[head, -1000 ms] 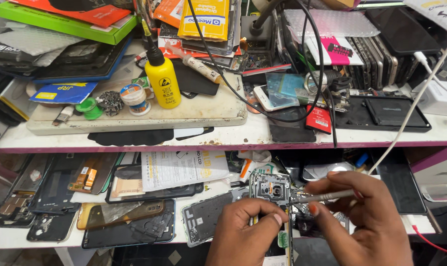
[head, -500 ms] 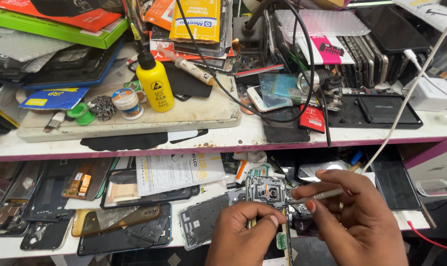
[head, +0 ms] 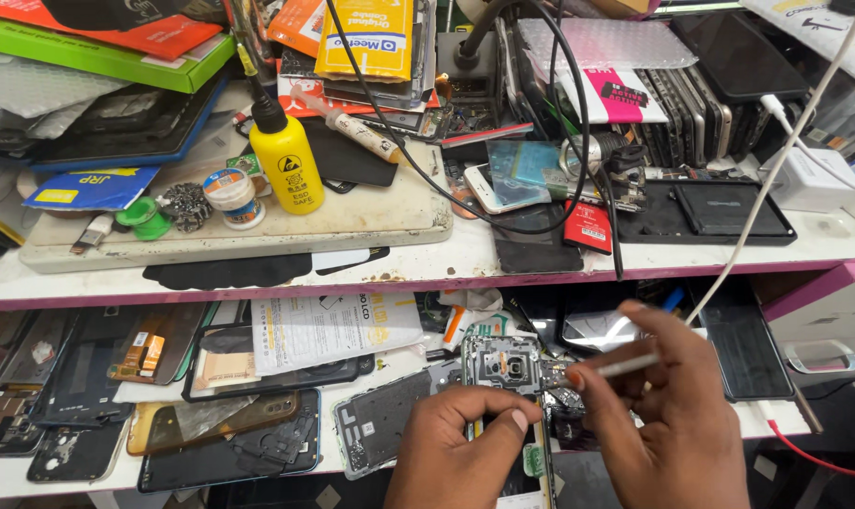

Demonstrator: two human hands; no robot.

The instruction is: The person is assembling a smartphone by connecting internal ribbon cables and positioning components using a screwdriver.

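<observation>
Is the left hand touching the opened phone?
Touching. The head view shows the left hand with its fingers curled over the edge of the opened phone, no gap between them.

Counted on the two-level repair bench

Two hands are seen, the left hand (head: 465,443) and the right hand (head: 668,415); one opened phone (head: 503,363) is held by the left and one slim silver tool (head: 625,365) by the right. One yellow squeeze bottle (head: 286,160) with a black nozzle is counted on the upper shelf, along with one small round tin (head: 231,196), one green cap (head: 143,211), one white charger block (head: 809,179) and one black tray (head: 720,212). One printed paper sheet (head: 333,330) is counted below. Loose phone frames and back covers are too many and too overlapped to be counted exactly.
</observation>
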